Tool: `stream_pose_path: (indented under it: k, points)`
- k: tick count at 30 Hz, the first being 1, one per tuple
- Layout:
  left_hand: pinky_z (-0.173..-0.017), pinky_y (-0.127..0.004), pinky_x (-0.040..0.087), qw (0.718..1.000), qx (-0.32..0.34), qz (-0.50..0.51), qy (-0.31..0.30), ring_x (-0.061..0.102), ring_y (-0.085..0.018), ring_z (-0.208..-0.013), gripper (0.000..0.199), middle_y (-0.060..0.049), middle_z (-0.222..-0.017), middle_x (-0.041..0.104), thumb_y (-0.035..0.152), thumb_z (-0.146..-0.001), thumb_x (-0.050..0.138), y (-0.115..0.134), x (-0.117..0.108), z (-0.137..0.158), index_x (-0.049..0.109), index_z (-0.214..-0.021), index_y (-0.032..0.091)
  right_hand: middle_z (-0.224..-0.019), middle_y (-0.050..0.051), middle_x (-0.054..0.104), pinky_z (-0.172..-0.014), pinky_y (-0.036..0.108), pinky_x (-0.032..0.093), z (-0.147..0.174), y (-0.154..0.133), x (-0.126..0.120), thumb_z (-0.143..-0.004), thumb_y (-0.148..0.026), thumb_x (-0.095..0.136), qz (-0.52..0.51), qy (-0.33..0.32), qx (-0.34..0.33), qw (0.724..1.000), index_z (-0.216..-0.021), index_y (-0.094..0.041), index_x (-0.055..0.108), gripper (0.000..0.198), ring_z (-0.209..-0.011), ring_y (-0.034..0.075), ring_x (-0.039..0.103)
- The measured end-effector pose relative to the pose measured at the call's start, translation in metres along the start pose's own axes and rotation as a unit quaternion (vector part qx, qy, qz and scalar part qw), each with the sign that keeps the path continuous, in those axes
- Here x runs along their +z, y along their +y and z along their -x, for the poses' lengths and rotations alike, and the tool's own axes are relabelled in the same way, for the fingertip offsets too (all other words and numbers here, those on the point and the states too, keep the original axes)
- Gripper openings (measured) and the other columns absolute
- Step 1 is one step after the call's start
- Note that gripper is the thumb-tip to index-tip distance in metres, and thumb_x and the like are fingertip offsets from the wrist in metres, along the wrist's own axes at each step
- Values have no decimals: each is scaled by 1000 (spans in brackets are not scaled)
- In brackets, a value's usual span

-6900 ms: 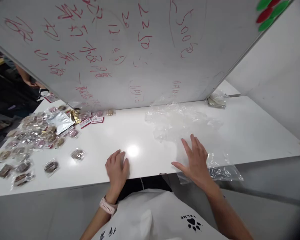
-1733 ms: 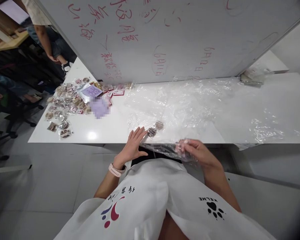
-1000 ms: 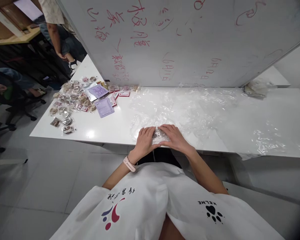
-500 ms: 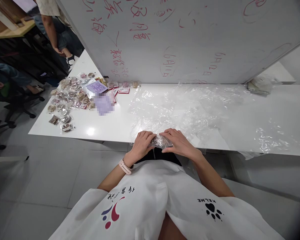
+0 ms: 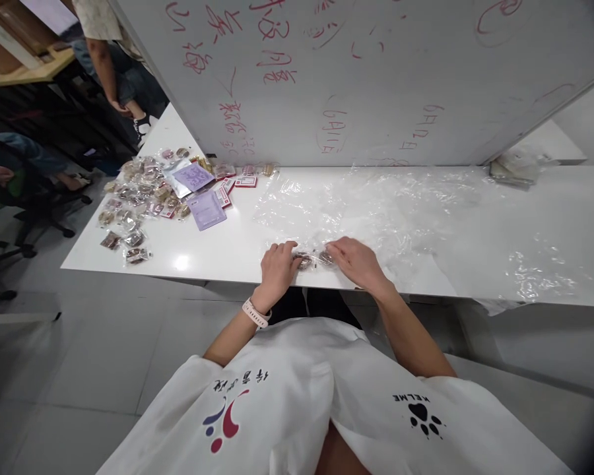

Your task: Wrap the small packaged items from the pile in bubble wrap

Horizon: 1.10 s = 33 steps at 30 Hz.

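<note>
Two small brown packets in clear wrappers lie side by side near the table's front edge, on or in crumpled clear plastic film [image 5: 301, 211]. My left hand [image 5: 278, 269] is at the left brown packet [image 5: 304, 262], its thumb against the packet's side and its fingers bent over the far edge. At the right brown packet [image 5: 325, 258], my right hand [image 5: 355, 262] is closed in a pinch at the packet's far right edge, partly covering it. How much film lies between my fingers and the packets is unclear.
A pile of small wrapped packets [image 5: 143, 191] and purple sachets [image 5: 208, 210] covers the table's left part. A whiteboard [image 5: 356, 86] with red writing stands along the back. Clear bags [image 5: 517, 168] sit at its right end. A seated person [image 5: 106, 72] is behind at left.
Both hands have moved forward, from over the table's edge onto the tabletop. The wrapped bundle that they gripped together now shows as two brown packets lying flatter and farther apart.
</note>
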State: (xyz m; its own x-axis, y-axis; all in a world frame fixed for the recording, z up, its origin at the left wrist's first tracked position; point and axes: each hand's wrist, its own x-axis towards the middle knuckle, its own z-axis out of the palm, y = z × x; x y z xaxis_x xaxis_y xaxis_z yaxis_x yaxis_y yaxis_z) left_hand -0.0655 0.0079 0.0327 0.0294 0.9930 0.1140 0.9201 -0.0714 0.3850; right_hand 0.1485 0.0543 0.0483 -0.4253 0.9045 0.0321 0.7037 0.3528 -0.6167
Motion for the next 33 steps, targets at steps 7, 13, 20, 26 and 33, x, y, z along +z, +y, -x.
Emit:
stream_pose_path:
  k: [7,13,20,26,33]
  points:
    - [-121,-50,25,966,246,-76,-24,34,-30,-146,49,-15,-154,43,16,-97,42,18,33,25,40,-146,10,-134,11,61,-99,45,41,-86,-24,-9,-104,-41,32,86,-102,-109,985,-118,-20,67,43,-122,29,53]
    - [-123,-57,16,972,215,-74,-52,22,-34,-151,68,-15,-161,31,47,-99,45,22,37,35,28,-153,10,-154,18,40,-107,55,35,-158,-25,15,-104,-41,26,165,-225,-59,958,-126,-16,61,48,-139,34,41]
    - [-121,-62,16,979,189,-49,-65,27,-33,-150,66,-15,-158,37,45,-98,47,26,33,30,28,-154,14,-152,22,41,-116,58,22,-180,-41,0,-101,-33,36,173,-119,-56,976,-137,-7,53,48,-144,35,33]
    - [-120,-56,25,986,162,47,9,43,-27,-140,41,-12,-141,58,28,-97,50,21,29,34,50,-138,20,-143,5,56,-110,44,40,-41,-35,27,-106,-41,21,16,-31,-171,985,-142,-25,52,50,-133,21,50]
    - [-115,-53,31,945,-155,157,240,34,-34,-143,70,-20,-156,34,34,-85,70,-20,14,73,39,-146,19,-155,4,42,-120,51,21,25,-3,77,-105,-36,32,151,27,-111,982,-149,-27,44,47,-146,25,31]
